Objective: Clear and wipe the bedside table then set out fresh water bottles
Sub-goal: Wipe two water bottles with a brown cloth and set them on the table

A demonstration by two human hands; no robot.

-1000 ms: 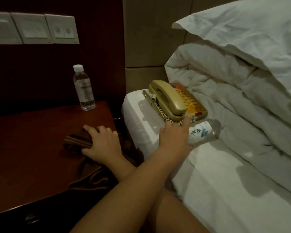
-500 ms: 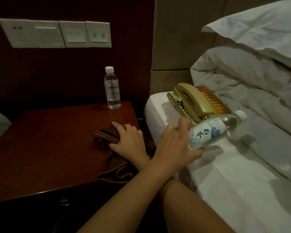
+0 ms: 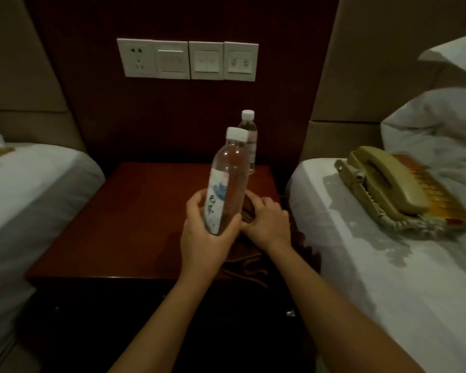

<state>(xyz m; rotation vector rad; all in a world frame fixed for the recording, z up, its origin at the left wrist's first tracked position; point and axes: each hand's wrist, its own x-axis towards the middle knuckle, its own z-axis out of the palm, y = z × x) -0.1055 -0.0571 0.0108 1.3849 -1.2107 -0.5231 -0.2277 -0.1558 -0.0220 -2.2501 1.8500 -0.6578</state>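
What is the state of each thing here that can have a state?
Held bottle: capped, upright, slightly tilted, gripped by left hand.
Back bottle: capped, standing on table.
Cloth: bunched under right hand.
Phone: handset on cradle, lying on bed.

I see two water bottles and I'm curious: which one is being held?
The nearer bottle with the white-and-blue label, gripped in the left hand. The other bottle stands alone at the table's back.

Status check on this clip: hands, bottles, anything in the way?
Left hand holds labelled bottle above table. Right hand presses cloth. Second bottle upright at back. Nothing blocking.
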